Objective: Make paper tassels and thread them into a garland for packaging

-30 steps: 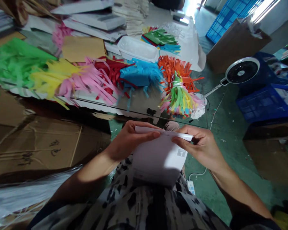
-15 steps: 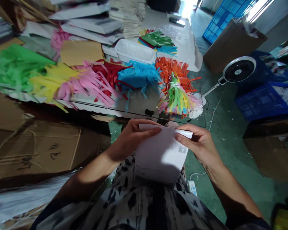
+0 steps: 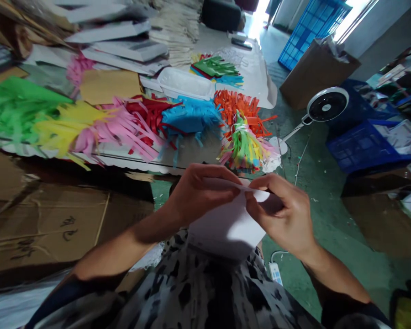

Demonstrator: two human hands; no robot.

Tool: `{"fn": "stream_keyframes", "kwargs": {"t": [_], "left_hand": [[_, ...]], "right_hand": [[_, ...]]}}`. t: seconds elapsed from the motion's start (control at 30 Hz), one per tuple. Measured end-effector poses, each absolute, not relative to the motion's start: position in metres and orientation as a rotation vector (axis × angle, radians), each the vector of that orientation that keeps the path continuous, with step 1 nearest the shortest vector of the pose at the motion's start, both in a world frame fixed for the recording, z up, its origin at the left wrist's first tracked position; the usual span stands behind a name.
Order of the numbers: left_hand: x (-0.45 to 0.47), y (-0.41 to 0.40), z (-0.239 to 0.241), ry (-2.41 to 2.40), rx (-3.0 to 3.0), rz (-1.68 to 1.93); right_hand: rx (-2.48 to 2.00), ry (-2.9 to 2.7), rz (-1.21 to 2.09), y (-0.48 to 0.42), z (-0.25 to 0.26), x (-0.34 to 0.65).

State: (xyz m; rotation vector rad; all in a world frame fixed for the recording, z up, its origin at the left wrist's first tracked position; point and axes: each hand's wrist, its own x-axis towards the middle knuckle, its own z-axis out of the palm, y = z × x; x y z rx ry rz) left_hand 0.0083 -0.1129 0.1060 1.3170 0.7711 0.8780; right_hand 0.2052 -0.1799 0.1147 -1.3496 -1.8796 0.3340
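Note:
A white sheet of paper [image 3: 222, 228] lies over my lap, its upper edge raised between my hands. My left hand [image 3: 205, 192] pinches that edge from the left, thumb in front and fingers behind. From the right, my right hand [image 3: 281, 210] pinches the same edge close to the left fingertips. The paper bends around the pinched spot, and its lower part is in shadow. Just beyond my hands, at the table edge, stands a multicoloured tissue tassel bundle [image 3: 245, 144] tied near its top. Whether the paper is one layer or several, I cannot tell.
Fringed paper in green [image 3: 20, 107], yellow [image 3: 66, 121], pink [image 3: 123, 128], blue [image 3: 192, 114] and orange [image 3: 236, 103] lines the table. Behind it sits a white plastic tray [image 3: 185, 82]. A fan [image 3: 327, 107] stands right; a cardboard box [image 3: 55, 214] is at lower left.
Both hands have come closer together along the paper's top edge, which now bends between them. The printed mark near its right corner is now hidden. The view has shifted slightly.

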Motion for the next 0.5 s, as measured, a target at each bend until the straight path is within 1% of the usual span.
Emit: {"fn": "stream_keyframes", "kwargs": {"t": [0.1,0.23,0.4,0.5], "left_hand": [[0.005,-0.116,0.114,0.774,1.369,0.894],[0.001,-0.123,0.122,0.768,1.413,0.901],[-0.005,-0.138,0.124,0.769,1.491,1.027],[-0.01,-0.136,0.136,0.85,1.557,0.985]], "right_hand": [[-1.287,-1.923,0.25,-0.186,0.118,0.203],[-1.31,-1.936,0.252,-0.187,0.126,0.203],[-1.302,-1.962,0.205,-0.194,0.132,0.201],[-1.262,-1.953,0.131,-0.198,0.137,0.196]]}}
